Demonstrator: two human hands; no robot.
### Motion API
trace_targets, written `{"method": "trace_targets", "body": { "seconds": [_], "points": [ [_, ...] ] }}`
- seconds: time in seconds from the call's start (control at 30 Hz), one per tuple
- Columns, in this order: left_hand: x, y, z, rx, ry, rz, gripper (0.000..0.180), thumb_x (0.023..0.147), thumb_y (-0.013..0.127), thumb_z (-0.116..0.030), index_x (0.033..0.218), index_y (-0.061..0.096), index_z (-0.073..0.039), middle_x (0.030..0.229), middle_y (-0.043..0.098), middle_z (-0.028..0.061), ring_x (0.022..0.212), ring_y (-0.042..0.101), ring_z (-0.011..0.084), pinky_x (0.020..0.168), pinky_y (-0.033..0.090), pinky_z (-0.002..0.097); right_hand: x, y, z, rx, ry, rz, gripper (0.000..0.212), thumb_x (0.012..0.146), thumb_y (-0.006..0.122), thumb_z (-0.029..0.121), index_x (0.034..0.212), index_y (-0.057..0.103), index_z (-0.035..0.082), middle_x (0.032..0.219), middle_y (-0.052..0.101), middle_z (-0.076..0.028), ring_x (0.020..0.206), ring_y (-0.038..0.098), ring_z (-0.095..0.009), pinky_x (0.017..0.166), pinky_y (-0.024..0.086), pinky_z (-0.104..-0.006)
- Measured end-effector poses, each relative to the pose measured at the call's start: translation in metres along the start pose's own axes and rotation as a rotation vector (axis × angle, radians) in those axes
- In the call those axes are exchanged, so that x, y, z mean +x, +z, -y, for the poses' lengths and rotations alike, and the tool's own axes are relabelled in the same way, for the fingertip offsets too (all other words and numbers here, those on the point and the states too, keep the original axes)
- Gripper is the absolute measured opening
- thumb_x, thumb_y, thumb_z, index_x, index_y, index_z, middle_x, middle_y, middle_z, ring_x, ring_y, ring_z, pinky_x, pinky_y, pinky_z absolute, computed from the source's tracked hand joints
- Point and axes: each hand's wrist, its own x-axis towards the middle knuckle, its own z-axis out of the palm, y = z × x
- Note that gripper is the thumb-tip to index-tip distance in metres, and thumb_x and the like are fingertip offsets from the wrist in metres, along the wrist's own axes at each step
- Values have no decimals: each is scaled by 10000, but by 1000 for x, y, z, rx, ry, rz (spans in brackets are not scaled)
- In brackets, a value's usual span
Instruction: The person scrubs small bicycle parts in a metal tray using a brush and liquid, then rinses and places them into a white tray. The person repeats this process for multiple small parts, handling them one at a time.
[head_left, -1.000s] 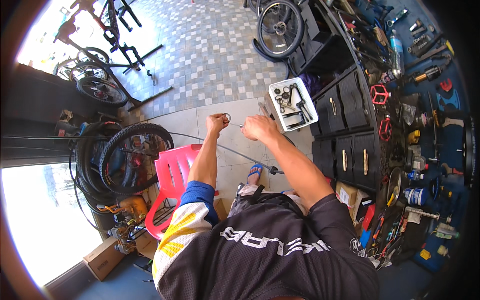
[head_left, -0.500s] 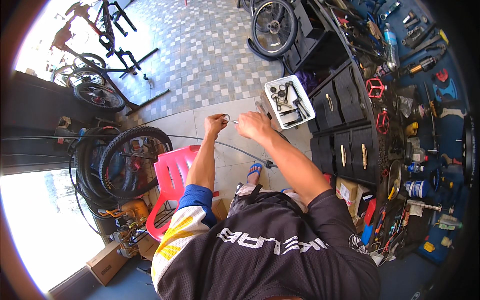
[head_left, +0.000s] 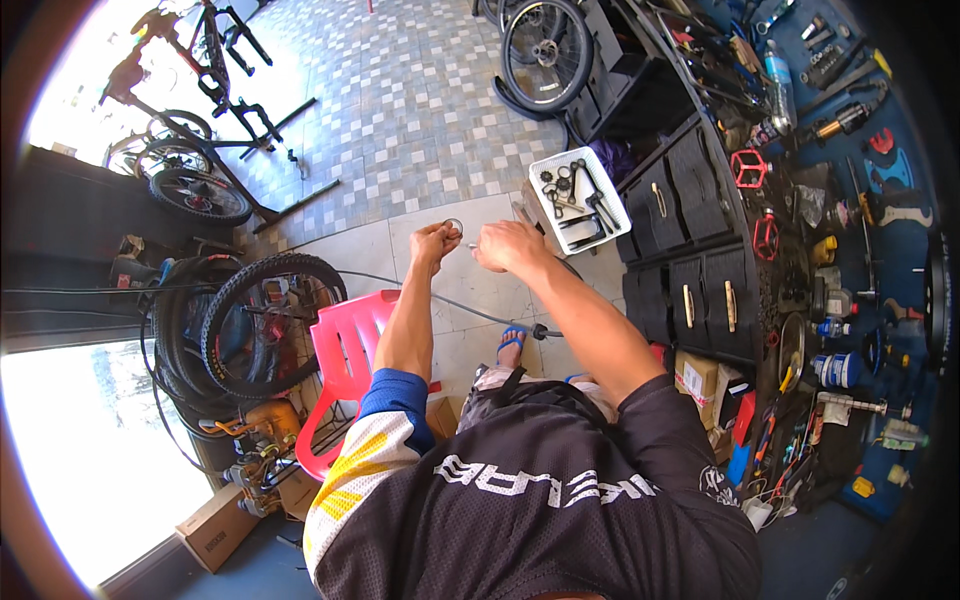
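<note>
My left hand [head_left: 431,244] is closed, pinching a small thin metal ring [head_left: 455,224] that stands out above the fingertips. Just to its right, my right hand [head_left: 508,246] is closed around a slim tool with a short pale tip [head_left: 472,245]. The tip points toward the ring, with a small gap between them. Most of this tool is hidden by the right hand, so its kind cannot be made out. Both arms reach forward over the tiled floor. Beyond the right hand, a white basket [head_left: 622,213] holds black crank arms, rings and other bike parts.
A thin hose [head_left: 465,307] crosses below my forearms. On the left are a pink plastic chair [head_left: 350,335], a tyre [head_left: 215,345] and a bike frame on a stand [head_left: 245,185]. Black drawers [head_left: 665,200] and a tool-covered bench [head_left: 765,330] line the right.
The ring has turned in my left fingers and now sits higher, showing more of its round outline. My right hand has shifted very slightly. The basket stays where it was.
</note>
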Motion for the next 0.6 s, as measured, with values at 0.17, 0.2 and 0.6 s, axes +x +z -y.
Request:
{"method": "trace_targets", "body": {
  "seconds": [0.17,0.2,0.6],
  "points": [
    [-1,-1,1,5,20,-10,238,993,657,-73,1156,693,97,951,735,147,807,728,197,764,650,298,-5,-7,-1,89,-8,-48,264,931,640,285,937,794,71,1021,769,-178,1001,743,-350,872,588,-418],
    [0,-2,2,27,34,-11,235,991,663,-79,1152,700,88,944,738,140,803,726,189,754,646,290,-5,-7,-1,50,-2,-18,271,932,641,294,940,793,70,1021,768,-181,996,744,-350,864,590,-418],
    [5,-18,7,1064,738,-159,179,963,683,-125,1043,793,-8,901,760,105,769,715,161,641,576,299,-23,-2,-17,125,47,-15,299,942,645,344,967,800,89,978,775,-158,986,747,-332,833,584,-419]
  ]
}}
